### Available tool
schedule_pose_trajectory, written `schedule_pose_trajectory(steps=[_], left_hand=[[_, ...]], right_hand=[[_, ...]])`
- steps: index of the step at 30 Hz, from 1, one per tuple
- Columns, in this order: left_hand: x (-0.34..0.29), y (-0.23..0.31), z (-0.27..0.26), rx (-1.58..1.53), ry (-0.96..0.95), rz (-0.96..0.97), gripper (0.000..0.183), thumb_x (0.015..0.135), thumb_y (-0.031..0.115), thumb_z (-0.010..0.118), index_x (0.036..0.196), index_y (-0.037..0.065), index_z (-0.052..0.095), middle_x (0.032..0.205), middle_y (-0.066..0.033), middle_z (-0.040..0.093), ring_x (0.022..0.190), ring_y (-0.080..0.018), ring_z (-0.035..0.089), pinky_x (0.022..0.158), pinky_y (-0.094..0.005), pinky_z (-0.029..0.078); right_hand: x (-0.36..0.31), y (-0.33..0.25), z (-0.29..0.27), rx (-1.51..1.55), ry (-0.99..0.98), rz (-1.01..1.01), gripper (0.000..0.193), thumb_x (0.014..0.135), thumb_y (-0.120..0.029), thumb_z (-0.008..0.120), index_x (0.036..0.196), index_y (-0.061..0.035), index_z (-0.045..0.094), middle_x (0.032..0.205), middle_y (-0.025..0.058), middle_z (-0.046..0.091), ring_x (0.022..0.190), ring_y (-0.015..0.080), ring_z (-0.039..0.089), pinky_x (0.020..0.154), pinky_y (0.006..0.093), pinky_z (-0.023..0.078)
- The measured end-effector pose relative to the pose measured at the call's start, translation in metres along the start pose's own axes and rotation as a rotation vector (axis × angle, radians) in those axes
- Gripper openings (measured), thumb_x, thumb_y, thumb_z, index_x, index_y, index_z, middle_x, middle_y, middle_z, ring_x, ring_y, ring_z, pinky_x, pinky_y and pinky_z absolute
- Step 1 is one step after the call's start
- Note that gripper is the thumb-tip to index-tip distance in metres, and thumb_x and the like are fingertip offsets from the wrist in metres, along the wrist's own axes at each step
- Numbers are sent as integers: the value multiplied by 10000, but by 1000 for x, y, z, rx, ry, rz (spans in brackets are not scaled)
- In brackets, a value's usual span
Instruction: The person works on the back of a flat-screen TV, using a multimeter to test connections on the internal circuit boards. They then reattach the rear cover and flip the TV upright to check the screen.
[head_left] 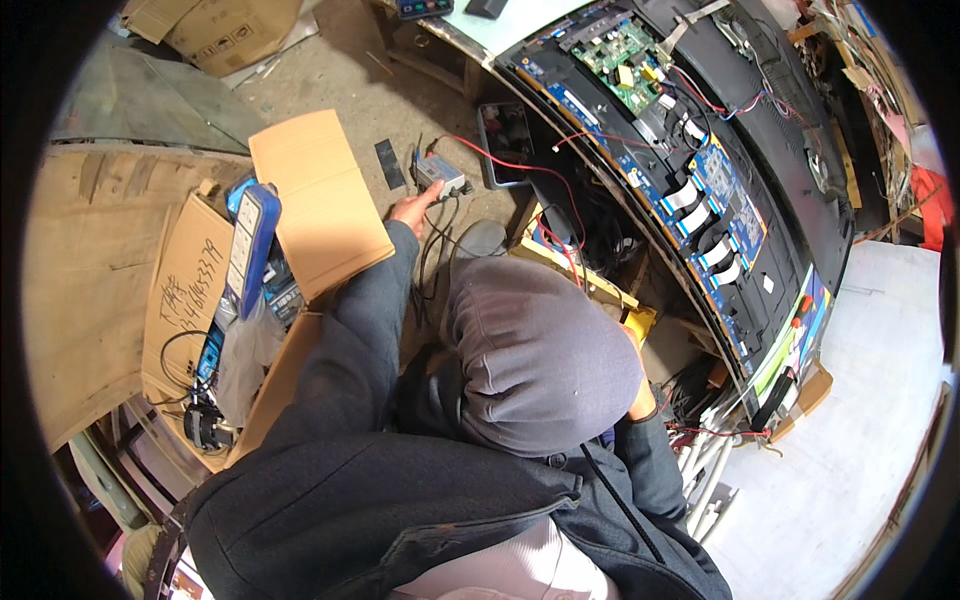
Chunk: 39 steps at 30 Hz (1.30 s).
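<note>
One hand [413,210] on grey box [440,173], other mostly hidden.

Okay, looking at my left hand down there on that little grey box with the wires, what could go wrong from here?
The left hand touches the small grey box, whose red wire runs toward the opened panel's circuit boards; pulling the box might tug that lead loose. Dark cables lie under the forearm and could snag. The right hand is mostly hidden.
</note>
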<state>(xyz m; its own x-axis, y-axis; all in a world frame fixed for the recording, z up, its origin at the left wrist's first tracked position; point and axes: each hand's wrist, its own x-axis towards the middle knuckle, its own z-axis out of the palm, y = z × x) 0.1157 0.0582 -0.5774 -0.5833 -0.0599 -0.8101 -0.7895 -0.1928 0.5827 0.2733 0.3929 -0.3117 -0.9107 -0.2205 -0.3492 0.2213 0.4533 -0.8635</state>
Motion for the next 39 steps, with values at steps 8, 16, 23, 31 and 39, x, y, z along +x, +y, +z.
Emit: schedule_pose_trajectory(steps=[8,16,23,31,39], left_hand=[[69,-71,-20,247,19,419,364,893,381,756,1119,99,798,959,-74,784,872,-184,707,855,-320,530],[14,-34,-5,722,270,299,318,806,218,744,1107,141,809,982,-128,785,951,-274,736,891,-359,549],[-38,-9,18,546,356,-30,753,871,635,610,1373,73,620,1380,-204,626,1192,-318,632,1033,-450,463],[24,-114,-24,233,231,237,555,945,495,568,1290,66,638,1135,-187,678,920,-257,654,852,-426,507],[-46,-112,-27,526,229,361,430,961,346,592,1256,34,621,1006,-140,664,848,-218,629,778,-388,498]], right_hand=[[-6,-19,3,-39,58,-139,248,821,-143,721,980,20,622,861,161,665,784,245,668,734,359,518],[-1,-29,1,-91,90,-235,246,823,-119,723,1002,25,636,887,155,685,803,227,674,749,337,521],[-9,-2,-12,-130,131,-211,197,883,-63,711,1020,45,619,816,112,592,741,202,589,694,324,479],[-14,33,-22,-164,137,-205,208,895,-132,739,987,22,633,842,143,600,769,272,602,714,374,490],[-12,8,-30,-206,69,-236,269,898,-214,747,952,13,615,843,183,587,786,377,601,704,423,480]])
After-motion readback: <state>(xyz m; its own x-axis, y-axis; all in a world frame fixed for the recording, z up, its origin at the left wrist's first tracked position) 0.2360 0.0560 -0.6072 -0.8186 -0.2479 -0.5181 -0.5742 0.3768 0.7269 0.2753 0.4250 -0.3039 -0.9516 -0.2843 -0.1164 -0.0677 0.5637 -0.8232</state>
